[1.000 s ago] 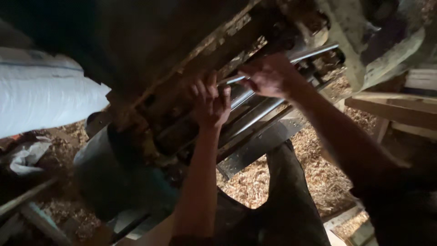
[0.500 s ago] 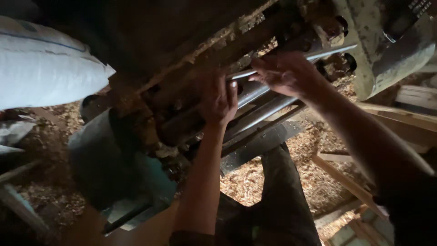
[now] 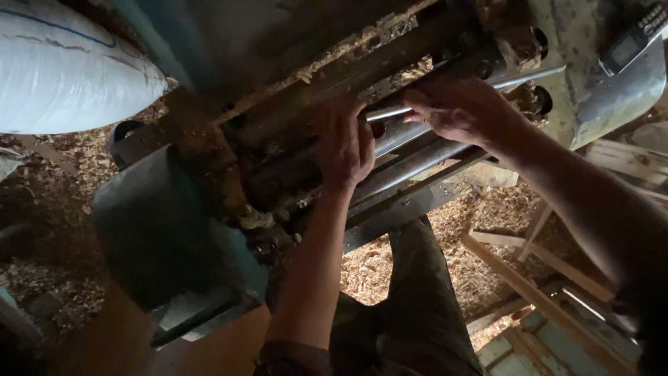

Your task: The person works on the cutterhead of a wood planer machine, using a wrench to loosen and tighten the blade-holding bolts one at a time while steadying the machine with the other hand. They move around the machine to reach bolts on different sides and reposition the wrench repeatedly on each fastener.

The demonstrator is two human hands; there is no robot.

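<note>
A grimy woodworking machine point(image 3: 292, 83) coated in sawdust fills the upper middle, with long steel rollers point(image 3: 417, 157) running diagonally. My left hand point(image 3: 344, 143) presses flat against the dark rollers, fingers spread upward. To its right, my right hand point(image 3: 456, 108) curls over a thin bright metal rod point(image 3: 529, 75) along the machine's upper edge. Whether the fingers fully close around the rod is hard to see. My dark trouser leg point(image 3: 417, 299) shows below.
A white stuffed sack point(image 3: 62, 69) lies at the upper left. A dark metal housing point(image 3: 160, 230) hangs at the machine's left end. Sawdust point(image 3: 480, 271) covers the floor. Wooden slats point(image 3: 529, 278) lie at the lower right. A small handset point(image 3: 630, 38) rests at the top right.
The view has shifted and closed in on the machine. Both hands stay on the rollers and rod, the right hand sliding slightly along the rod.
</note>
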